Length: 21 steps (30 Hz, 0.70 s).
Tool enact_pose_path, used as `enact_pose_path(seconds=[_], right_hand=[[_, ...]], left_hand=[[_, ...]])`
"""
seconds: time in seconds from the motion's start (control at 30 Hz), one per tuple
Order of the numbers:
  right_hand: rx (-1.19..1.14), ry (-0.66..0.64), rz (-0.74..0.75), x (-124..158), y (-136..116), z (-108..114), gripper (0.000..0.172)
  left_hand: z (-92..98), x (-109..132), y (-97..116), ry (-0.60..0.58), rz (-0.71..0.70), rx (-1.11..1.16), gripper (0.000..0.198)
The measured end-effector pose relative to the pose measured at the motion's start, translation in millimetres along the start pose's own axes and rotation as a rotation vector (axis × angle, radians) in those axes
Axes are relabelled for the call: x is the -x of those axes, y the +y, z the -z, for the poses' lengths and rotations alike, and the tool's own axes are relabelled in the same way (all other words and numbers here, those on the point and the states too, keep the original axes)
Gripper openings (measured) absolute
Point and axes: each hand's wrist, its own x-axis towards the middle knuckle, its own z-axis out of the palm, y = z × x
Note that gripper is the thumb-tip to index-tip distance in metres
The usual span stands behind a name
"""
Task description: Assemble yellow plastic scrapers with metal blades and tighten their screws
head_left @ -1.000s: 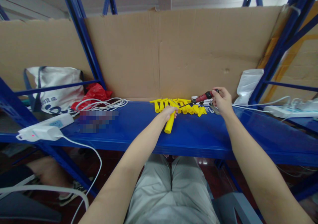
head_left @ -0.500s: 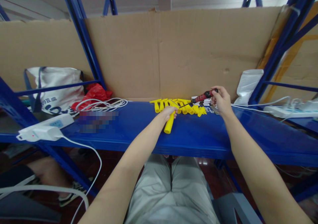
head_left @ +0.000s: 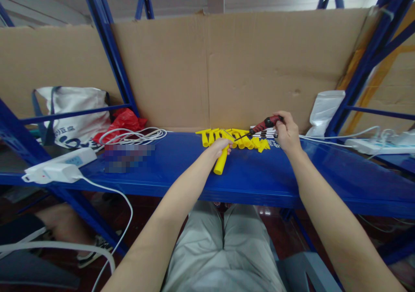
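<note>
My left hand point(head_left: 221, 146) is closed round a yellow plastic tube point(head_left: 220, 164) that lies on the blue shelf point(head_left: 181, 171) and points towards me. My right hand point(head_left: 286, 132) grips the red and black handle of a screwdriver point(head_left: 259, 129). Its dark shaft slants down to the left, with the tip near the top of the tube by my left fingers. Behind both hands lies a row of several more yellow tubes point(head_left: 240, 137), with some white and black parts point(head_left: 266, 133) beside them.
A cardboard sheet point(head_left: 207, 67) backs the shelf. To the left lie a coil of white cable point(head_left: 136, 135), a red bag point(head_left: 123, 121), a white tote bag point(head_left: 74, 115) and a white power strip point(head_left: 58, 166). Another power strip point(head_left: 372, 145) and a white pouch point(head_left: 324, 108) sit right.
My right hand and the screwdriver have shifted slightly up and left; my left hand and the tube are as before.
</note>
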Motion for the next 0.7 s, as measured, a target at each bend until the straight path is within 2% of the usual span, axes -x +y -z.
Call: enact_pose_path(seconds=[0.23,0.47,0.57,0.7], right_hand=[[0.139,0.04,0.055,0,-7,1,0.031],[0.152,0.047,0.001,3,0,4,0.03],[0.085,0.063,-0.047,2,3,1,0.031],[-0.127,0.111,-0.143,-2,7,-5,0.035]], left_hand=[[-0.2,1,1,0.01,0.0,0.001,0.02],[0.0,0,0,0.016,0.013,0.019,0.02],[0.1,0,0,0.01,0.011,0.025,0.019],[0.0,1,0,0.001,0.004,0.024,0.019]])
